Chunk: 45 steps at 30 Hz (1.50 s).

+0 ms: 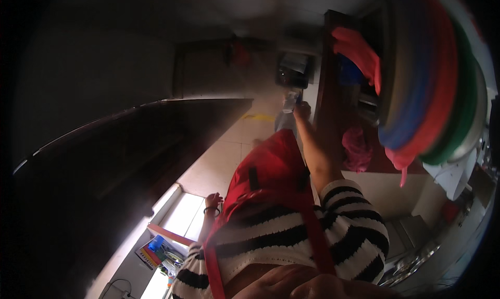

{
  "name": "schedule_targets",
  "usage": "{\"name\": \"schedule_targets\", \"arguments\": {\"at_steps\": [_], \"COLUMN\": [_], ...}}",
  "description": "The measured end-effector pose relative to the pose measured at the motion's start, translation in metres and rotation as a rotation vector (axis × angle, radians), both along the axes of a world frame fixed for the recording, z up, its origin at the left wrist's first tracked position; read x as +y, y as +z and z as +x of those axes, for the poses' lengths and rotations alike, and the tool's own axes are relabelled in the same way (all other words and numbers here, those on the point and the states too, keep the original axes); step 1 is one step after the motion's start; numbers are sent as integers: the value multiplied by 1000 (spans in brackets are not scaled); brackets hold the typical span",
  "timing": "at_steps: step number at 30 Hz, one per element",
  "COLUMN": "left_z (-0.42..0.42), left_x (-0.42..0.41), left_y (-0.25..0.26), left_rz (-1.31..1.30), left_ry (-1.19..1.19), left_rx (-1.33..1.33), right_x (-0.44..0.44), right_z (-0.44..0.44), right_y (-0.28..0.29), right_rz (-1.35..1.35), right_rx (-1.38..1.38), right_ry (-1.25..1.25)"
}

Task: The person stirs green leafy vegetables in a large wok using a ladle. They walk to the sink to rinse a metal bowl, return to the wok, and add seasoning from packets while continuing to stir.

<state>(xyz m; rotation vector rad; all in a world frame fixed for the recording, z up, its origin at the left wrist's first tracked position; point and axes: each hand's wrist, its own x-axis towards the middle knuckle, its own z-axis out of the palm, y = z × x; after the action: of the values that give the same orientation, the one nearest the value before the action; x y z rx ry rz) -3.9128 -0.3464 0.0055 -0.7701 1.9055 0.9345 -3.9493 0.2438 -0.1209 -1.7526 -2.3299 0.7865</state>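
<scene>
My right hand (302, 110) reaches forward past the red apron (269, 162) I wear. Its fingers are closed at the edge of a clear, pale container (290, 101), which seems to be plastic; blur hides its exact kind. Just beyond it stands a black bin (287, 79) with something pale and sheet-like at its top. Down by my side, my left hand (214, 200) holds nothing, with its fingers apart and a dark band at the wrist.
A dark door-like panel (156, 142) spans the left. At right, a brown cabinet (324, 84) carries pink rubber gloves (357, 51) and a pink cloth (357, 148). A blurred stack of coloured round things (425, 96) looms close. A yellow strip (259, 117) marks the tiled floor (226, 158).
</scene>
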Motion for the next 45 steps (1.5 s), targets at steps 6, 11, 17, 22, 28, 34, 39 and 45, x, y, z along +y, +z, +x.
{"name": "schedule_targets", "arguments": {"at_steps": [6, 11, 17, 22, 28, 34, 39, 45], "left_z": [45, 54, 47, 91, 84, 170, 263, 328], "left_x": [8, 43, 55, 21, -40, -111, -223, -288], "left_y": [31, 66, 69, 41, -6, 17, 50, 75], "left_rz": [-72, -245, -280, -28, 200, 149, -268, -472], "left_ry": [33, -60, -70, 322, -399, 364, 543, 846], "left_rx": [15, -113, -68, -3, 467, 416, 559, 587], "right_x": [84, 120, 109, 53, -62, -248, -386, -543], "right_z": [-59, -79, -65, -48, -14, 59, 79, 35], "right_y": [-52, -179, -243, -135, -20, 93, 146, 183], "right_rz": [-451, -432, -265, -231, -566, -1123, -1108, -990], "right_rx": [-302, -256, -95, -83, 225, 46, -50, -258], "right_ry": [-331, -577, -635, -370, 307, 740, 1143, 1473]}}
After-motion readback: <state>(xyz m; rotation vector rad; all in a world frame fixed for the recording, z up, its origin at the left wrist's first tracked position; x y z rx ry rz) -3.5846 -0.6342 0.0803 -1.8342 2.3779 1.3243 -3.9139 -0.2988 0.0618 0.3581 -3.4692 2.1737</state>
